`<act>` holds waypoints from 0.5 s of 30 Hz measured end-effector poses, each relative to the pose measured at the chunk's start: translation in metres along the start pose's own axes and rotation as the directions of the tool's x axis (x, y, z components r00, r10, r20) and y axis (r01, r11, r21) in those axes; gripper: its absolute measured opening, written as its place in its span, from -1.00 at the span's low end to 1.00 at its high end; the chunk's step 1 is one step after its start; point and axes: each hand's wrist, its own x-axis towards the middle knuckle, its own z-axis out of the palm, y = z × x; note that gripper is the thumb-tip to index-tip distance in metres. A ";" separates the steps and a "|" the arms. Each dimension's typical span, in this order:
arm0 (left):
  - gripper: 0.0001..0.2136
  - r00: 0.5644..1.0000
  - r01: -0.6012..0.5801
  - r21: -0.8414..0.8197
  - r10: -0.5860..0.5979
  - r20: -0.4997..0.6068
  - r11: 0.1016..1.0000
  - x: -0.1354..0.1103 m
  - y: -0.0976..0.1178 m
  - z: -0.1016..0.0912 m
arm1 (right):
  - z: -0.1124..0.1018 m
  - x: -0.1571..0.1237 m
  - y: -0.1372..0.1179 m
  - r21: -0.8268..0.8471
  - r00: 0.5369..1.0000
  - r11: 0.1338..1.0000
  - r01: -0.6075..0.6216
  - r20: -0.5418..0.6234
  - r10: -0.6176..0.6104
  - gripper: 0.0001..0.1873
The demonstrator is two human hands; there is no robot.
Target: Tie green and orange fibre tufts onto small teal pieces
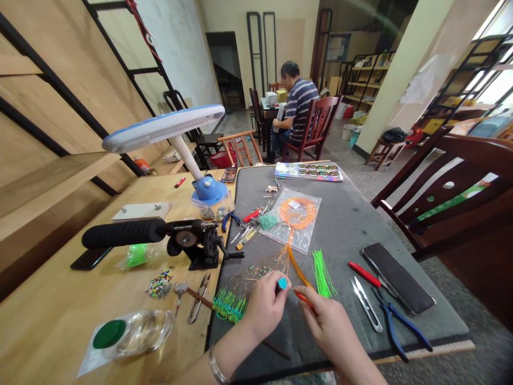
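Observation:
My left hand (262, 303), with a metal bangle at the wrist, is closed in a pinch around a small piece with a bright blue round end (282, 283). Close on its right, my right hand (329, 316) grips a slim orange-red handled tool (303, 297), its thin tip pointing toward the blue end. I cannot tell if they touch. A bundle of orange strands (297, 266) runs down behind my hands. Bright green strands (323, 274) lie beyond my right hand, and a row of green-and-yellow tied pieces (229, 305) sits left of my left hand.
A black hand-cranked device (196, 243) and blue-based lamp (208, 190) stand left. On the grey mat (340, 230) lie a plastic bag with an orange coil (298, 214), snips (366, 305), blue pliers (403, 326) and a phone (396, 277). Another person (298, 101) sits farther back.

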 end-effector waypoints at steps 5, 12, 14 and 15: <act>-0.85 0.988 -0.140 0.206 0.150 -0.036 0.968 -0.011 -0.005 0.009 | 0.014 0.000 -0.005 -0.034 0.995 0.998 -0.061 -0.085 0.058 -0.70; -0.83 0.982 0.134 -0.146 -0.150 -0.110 0.980 -0.007 -0.002 0.013 | 0.032 0.001 -0.005 0.090 0.963 0.992 -0.084 -0.247 0.103 -0.73; -0.81 0.969 0.217 -0.265 -0.240 -0.057 0.940 -0.005 -0.003 0.012 | 0.032 0.001 -0.003 0.092 0.963 0.994 -0.063 -0.257 0.085 -0.72; -0.80 0.964 0.239 -0.310 -0.263 -0.037 0.920 -0.003 -0.004 0.012 | 0.031 0.001 -0.003 0.090 0.963 0.995 -0.051 -0.258 0.073 -0.72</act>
